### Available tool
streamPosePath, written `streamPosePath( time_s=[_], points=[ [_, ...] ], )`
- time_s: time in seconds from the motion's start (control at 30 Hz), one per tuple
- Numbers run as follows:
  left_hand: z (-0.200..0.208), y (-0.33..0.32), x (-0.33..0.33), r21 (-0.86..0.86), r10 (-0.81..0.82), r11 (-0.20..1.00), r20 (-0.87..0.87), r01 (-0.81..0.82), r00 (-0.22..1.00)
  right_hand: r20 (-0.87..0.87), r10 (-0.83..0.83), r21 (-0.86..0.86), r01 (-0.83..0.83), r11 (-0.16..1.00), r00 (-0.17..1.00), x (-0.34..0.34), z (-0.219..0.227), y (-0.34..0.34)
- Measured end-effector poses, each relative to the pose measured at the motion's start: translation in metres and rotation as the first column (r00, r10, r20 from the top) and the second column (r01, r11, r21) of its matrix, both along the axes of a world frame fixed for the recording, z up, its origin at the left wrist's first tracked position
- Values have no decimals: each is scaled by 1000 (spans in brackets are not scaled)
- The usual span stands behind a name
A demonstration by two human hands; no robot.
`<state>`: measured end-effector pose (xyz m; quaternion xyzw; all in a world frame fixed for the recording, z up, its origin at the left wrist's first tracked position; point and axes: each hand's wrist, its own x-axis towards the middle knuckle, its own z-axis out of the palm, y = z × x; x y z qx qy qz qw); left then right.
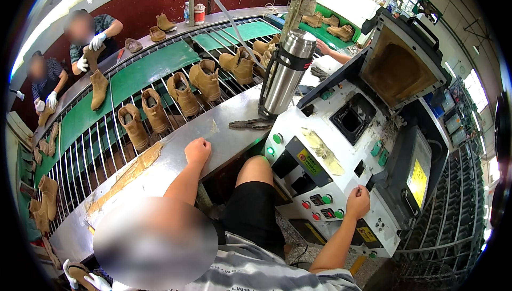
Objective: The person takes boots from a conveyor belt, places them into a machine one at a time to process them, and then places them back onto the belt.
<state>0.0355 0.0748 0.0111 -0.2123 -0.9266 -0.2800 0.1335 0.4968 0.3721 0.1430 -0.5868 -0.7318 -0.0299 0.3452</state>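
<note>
My left hand rests as a closed fist on the bare metal tabletop, with nothing seen in it. Curled fingers also close my right hand, which lies against the white machine above its red and green buttons; no object shows in it. A dark pair of pliers lies on the tabletop beyond my left hand. Beside the pliers stands a steel thermos with a black handle. Tan boots stand in a row on the roller conveyor past the tabletop.
The machine's lid is raised; a second hinged cover is at its right. Two gloved co-workers handle boots across the conveyor, one lifting a boot. Another person's gloved hands hold a shoe at lower left. A green tray carries boots.
</note>
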Motion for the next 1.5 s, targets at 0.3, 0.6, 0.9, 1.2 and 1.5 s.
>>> streamPosePath(
  time_s=[0.3,0.6,0.9,1.2,1.5],
  points=[
    [-3,2,0,16,-3,1000,-5,3,1000,-1,-21,-12,21,1000,1000,2,-4,4],
    [-10,-1,-3,8,4,1000,-31,-4,1000,20,-4,-57,6,998,1000,1,-3,7],
    [-8,-3,1,64,-3,998,23,1,1000,78,-37,-106,45,993,996,11,-10,8],
    [1,-2,2,47,-34,998,102,29,994,136,-72,-122,89,989,988,10,-14,17],
    [-3,-1,3,-12,-31,999,110,33,993,107,-7,-140,22,990,994,15,-31,38]
  ],
)
